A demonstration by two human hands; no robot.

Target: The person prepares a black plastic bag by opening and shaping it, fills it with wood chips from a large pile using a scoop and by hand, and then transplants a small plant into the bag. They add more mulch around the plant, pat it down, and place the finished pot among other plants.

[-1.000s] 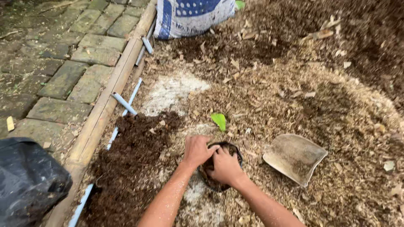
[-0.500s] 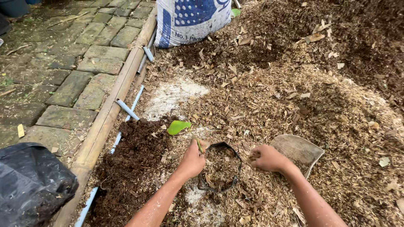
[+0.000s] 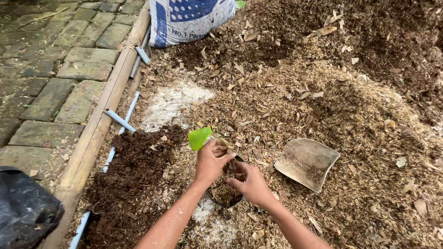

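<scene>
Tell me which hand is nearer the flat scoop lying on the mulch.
Right. The right hand sits at the small black pot, just left of the scoop; the left hand, holding the green-leafed seedling, is farther left.

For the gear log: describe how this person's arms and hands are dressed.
Both forearms are bare, with no sleeves in view. The left hand and right hand wear no gloves, and no rings, watch or bands show. Pale dust and bits of mulch cling to both forearms.

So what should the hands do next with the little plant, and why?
Probably lower the seedling straight down into the small black pot and press soil around its stem. The left hand holds it by the stem just above the pot's rim, the right hand steadies the pot's far side, and the pot looks only partly filled with dark soil.
</scene>
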